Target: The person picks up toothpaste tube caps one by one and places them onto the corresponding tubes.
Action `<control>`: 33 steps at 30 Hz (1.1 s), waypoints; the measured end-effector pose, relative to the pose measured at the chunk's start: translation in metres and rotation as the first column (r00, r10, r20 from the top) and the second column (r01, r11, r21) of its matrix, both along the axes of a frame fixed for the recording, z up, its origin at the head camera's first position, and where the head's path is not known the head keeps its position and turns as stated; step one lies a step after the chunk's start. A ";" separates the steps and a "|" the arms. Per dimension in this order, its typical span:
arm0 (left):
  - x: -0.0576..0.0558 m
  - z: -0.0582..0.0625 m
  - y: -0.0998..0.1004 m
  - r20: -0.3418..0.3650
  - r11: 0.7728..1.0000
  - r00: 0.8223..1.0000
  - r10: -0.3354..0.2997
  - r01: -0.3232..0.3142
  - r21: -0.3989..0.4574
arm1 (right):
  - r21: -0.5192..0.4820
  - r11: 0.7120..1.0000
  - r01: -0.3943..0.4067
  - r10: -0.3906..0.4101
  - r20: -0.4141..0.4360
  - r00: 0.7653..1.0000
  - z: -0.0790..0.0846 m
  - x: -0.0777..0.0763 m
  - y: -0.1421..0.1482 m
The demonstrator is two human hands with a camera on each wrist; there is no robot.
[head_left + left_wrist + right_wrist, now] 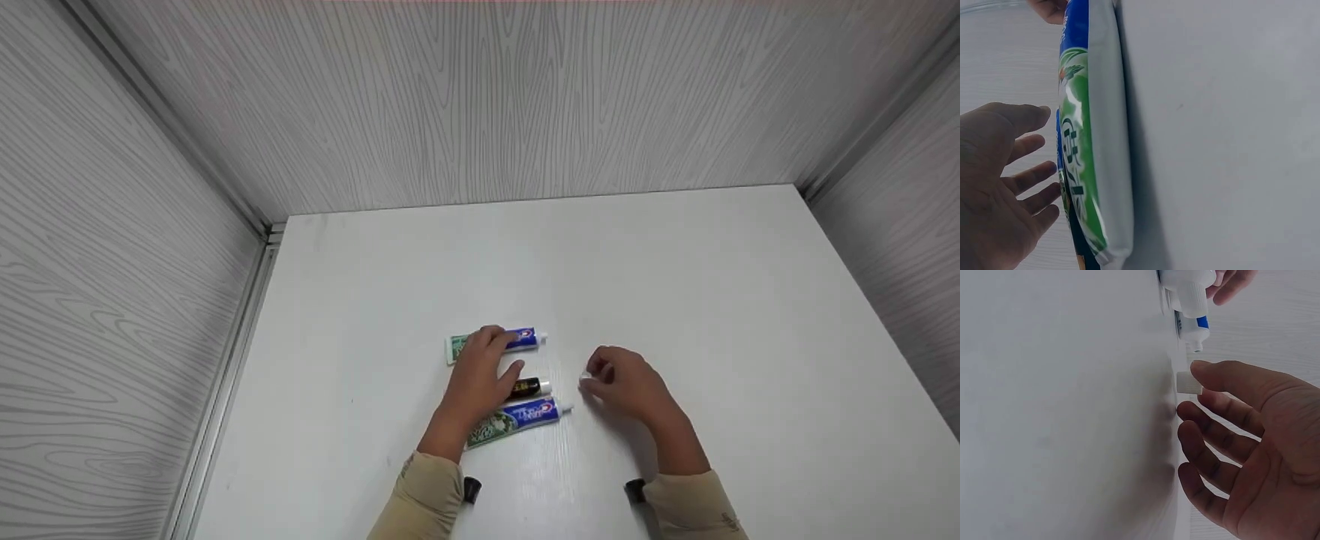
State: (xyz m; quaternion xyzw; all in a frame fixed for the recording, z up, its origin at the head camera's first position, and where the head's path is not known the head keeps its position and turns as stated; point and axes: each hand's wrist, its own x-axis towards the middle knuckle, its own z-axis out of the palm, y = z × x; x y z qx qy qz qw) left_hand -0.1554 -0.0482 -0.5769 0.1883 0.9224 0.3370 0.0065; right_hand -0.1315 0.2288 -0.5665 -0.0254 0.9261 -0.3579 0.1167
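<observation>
My left hand [478,373] lies across the far blue-and-green toothpaste tube [523,339], its fingers fairly straight and the thumb apart. Beneath that hand is part of a black tube [526,388] with a white cap. Nearest me, another blue-and-green toothpaste tube [517,421] slants beside the black one; it fills much of the left wrist view. To the right, my right hand [628,382] pinches a small white ribbed cap [1188,383] between thumb and index finger, at the table surface. A bare nozzle [1197,347] shows on one tube in the right wrist view.
The white table [360,300] is bounded by grey wood-grain panels at the back [480,105], left and right. Black wrist devices [471,490] sit by both cuffs. The tubes' nozzle ends point right, towards my right hand.
</observation>
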 end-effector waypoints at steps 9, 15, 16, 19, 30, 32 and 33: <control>-0.008 -0.006 0.004 -0.020 1.000 1.000 -0.004 0.004 -0.016 | -0.037 0.999 0.008 -0.008 -0.004 1.000 -0.001 0.003 0.001; -0.012 -0.008 0.007 0.003 0.999 1.000 0.024 -0.024 -0.037 | -0.028 1.000 0.013 -0.013 0.004 1.000 -0.002 0.004 0.002; -0.013 -0.009 0.007 0.010 0.999 1.000 0.029 -0.029 -0.040 | -0.028 0.999 0.015 -0.014 0.005 1.000 -0.002 0.004 0.003; -0.014 -0.010 0.008 0.026 0.998 0.999 0.036 -0.034 -0.059 | -0.032 0.999 0.021 -0.021 0.010 1.000 -0.001 0.004 0.003; -0.022 -0.009 0.015 -0.064 0.978 0.995 0.080 -0.090 -0.188 | -0.054 0.998 0.020 -0.020 -0.002 1.000 0.001 0.007 0.004; -0.023 -0.009 0.016 -0.074 0.975 0.993 0.086 -0.100 -0.200 | -0.056 0.998 0.022 -0.022 -0.004 1.000 0.001 0.007 0.005; -0.023 -0.009 0.016 -0.077 0.974 0.993 0.087 -0.101 -0.203 | -0.056 0.998 0.022 -0.023 -0.005 1.000 0.001 0.007 0.005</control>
